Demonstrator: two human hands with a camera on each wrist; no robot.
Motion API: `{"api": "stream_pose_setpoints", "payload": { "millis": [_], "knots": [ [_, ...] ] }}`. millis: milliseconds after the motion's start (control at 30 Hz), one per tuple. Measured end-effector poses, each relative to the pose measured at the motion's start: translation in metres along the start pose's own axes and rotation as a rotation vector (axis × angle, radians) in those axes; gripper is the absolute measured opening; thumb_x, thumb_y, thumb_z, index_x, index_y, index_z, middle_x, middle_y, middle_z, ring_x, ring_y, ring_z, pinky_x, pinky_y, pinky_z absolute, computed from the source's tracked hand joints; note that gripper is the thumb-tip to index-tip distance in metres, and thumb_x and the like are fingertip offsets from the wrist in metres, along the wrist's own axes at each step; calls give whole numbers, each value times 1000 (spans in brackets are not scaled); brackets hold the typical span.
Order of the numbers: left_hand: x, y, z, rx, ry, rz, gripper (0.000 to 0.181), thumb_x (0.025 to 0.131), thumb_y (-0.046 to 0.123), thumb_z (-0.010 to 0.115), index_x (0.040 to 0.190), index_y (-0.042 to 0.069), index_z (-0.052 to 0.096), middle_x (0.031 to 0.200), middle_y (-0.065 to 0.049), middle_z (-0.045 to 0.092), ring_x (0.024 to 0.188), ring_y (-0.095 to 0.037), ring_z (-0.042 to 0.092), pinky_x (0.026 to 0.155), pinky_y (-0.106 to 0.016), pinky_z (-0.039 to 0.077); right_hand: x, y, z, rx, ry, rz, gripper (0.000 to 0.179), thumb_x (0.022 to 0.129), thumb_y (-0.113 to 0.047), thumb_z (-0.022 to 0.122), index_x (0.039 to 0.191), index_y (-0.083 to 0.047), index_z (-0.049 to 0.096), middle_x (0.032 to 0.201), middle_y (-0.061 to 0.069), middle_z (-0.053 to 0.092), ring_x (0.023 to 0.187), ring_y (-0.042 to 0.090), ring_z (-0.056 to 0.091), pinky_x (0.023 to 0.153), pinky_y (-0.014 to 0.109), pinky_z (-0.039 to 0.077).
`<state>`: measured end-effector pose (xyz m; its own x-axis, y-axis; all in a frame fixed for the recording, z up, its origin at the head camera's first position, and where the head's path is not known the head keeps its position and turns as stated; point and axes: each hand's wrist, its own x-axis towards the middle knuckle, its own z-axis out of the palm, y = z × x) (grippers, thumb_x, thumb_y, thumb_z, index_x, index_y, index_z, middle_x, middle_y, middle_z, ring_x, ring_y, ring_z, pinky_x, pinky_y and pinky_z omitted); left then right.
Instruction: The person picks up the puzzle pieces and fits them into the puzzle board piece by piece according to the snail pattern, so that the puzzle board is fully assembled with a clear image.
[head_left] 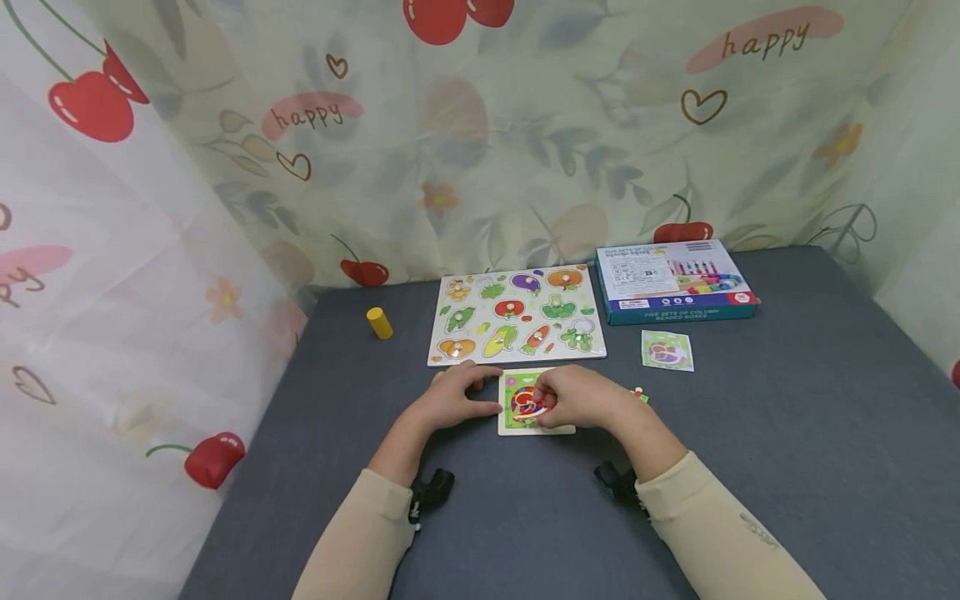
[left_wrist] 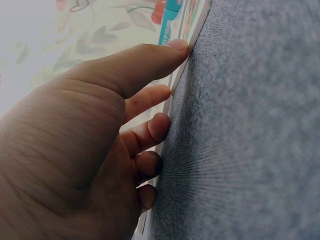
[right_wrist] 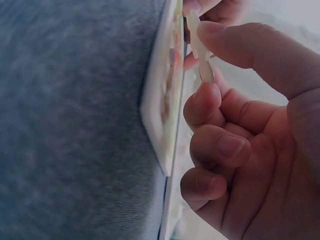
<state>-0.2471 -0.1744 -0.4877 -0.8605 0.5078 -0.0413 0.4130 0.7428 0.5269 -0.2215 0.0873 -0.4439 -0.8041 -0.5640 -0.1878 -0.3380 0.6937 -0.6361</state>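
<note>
A small square wooden puzzle board [head_left: 519,431] with a green, red and blue picture lies flat on the table in the head view. My left hand [head_left: 459,395] is at its left side, thumb and a fingertip touching the edge. In the left wrist view, that thumb [left_wrist: 150,62] lies straight against the board's rim, the other fingers bent loosely. Over the board, my right hand [head_left: 577,397] pinches a thin puzzle piece [right_wrist: 204,62] between thumb and forefinger. The right wrist view shows the piece edge-on, pale and tilted above the board; its printed face is mostly hidden there.
Behind the small board lies a larger vegetable puzzle board [head_left: 487,312]. A boxed bead set [head_left: 675,304] stands at the back right, with a picture card [head_left: 667,350] before it. Small colourful pieces [head_left: 640,395] show past my right wrist. A yellow cylinder [head_left: 379,323] stands at left.
</note>
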Motion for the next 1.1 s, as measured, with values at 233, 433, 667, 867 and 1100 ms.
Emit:
{"api": "stream_pose_setpoints", "payload": {
  "millis": [233, 433, 667, 867, 1100],
  "knots": [
    [0, 0, 0, 5, -2, 1, 57, 90, 45, 78, 141, 24, 62, 96, 3, 50, 88, -15, 48, 84, -42, 31, 3, 4, 3, 1, 2, 10, 22, 83, -18, 85, 92, -9, 67, 72, 0, 55, 65, 14, 49, 65, 32, 38],
    [0, 1, -1, 6, 2, 4, 58, 90, 45, 78, 141, 24, 62, 96, 3, 51, 87, -15, 47, 84, -42, 30, 4, 5, 3, 8, -2, 14, 22, 83, -19, 86, 91, -9, 67, 73, 1, 56, 66, 15, 50, 66, 33, 39],
    [0, 1, -1, 11, -2, 4, 57, 90, 44, 79, 141, 24, 63, 95, 3, 50, 86, -15, 47, 83, -42, 30, 4, 4, 4, -20, 3, 23, 21, 82, -20, 86, 90, -11, 69, 71, 0, 56, 65, 15, 51, 65, 33, 40],
    [0, 2, -1, 11, 1, 6, 56, 90, 42, 79, 141, 23, 63, 95, 2, 51, 85, -15, 47, 83, -42, 30, 4, 0, 5, -90, 19, 27, 21, 81, -23, 87, 88, -13, 71, 68, -1, 56, 63, 14, 50, 63, 33, 39],
    [1, 2, -1, 14, -5, 0, 56, 90, 42, 79, 141, 24, 63, 95, 3, 51, 86, -15, 47, 83, -41, 31, 4, 0, 6, -158, 51, 55, 18, 81, -27, 89, 89, -18, 75, 71, -4, 58, 68, 15, 53, 64, 34, 42]
  ]
}}
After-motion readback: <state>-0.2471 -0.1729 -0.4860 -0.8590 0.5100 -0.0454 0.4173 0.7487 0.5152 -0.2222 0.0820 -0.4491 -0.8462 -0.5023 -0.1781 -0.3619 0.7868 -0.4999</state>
